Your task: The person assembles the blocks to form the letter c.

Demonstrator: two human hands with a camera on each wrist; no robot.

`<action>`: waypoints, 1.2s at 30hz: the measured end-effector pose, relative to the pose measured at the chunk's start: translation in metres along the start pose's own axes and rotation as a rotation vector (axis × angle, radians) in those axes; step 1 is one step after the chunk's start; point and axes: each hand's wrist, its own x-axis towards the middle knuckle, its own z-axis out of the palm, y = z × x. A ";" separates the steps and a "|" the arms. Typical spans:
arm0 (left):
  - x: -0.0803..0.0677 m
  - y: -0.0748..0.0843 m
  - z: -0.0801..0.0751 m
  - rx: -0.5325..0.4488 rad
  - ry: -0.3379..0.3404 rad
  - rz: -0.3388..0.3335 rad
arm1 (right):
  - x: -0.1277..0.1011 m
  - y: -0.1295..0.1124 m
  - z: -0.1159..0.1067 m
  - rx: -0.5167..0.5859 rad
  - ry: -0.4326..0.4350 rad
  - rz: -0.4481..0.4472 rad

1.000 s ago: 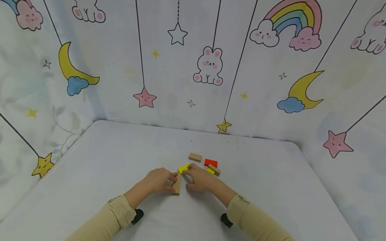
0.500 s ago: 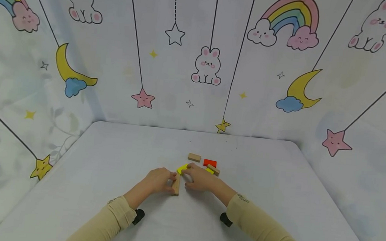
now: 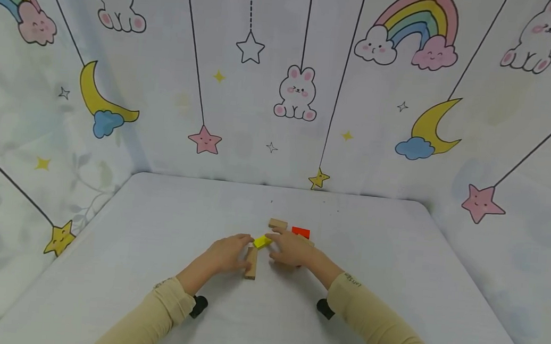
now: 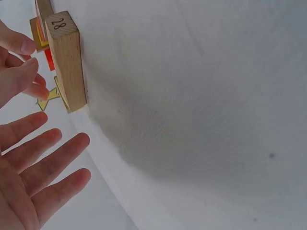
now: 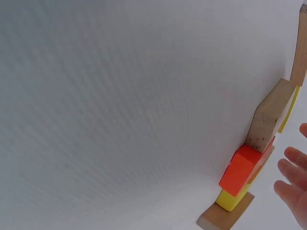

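Note:
My left hand (image 3: 225, 255) is beside a long wooden block (image 3: 251, 263), its fingers spread and straight. In the left wrist view this block (image 4: 69, 67) bears the number 28 on its end, with the left fingers (image 4: 53, 158) apart from it. A yellow block (image 3: 262, 242) sits at the far end of the wooden one, between both hands. My right hand (image 3: 294, 249) hovers with loosely extended fingers just right of the yellow block, hiding part of the blocks beneath. In the right wrist view, its fingertips (image 5: 288, 189) show at the right edge, with nothing between them.
Behind the right hand lie a red block (image 3: 301, 232) and another wooden block (image 3: 278, 223). The right wrist view shows a row of wooden, red and yellow blocks, the red block (image 5: 237, 170) among them. A patterned cloth hangs behind the white table (image 3: 182, 203).
My left fingers have straightened and come off the wooden block's far end. My right hand has moved slightly right, away from the yellow block, over the other blocks.

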 end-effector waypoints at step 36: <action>0.017 -0.008 0.009 -0.116 -0.010 0.141 | 0.017 0.026 -0.004 0.050 -0.010 0.103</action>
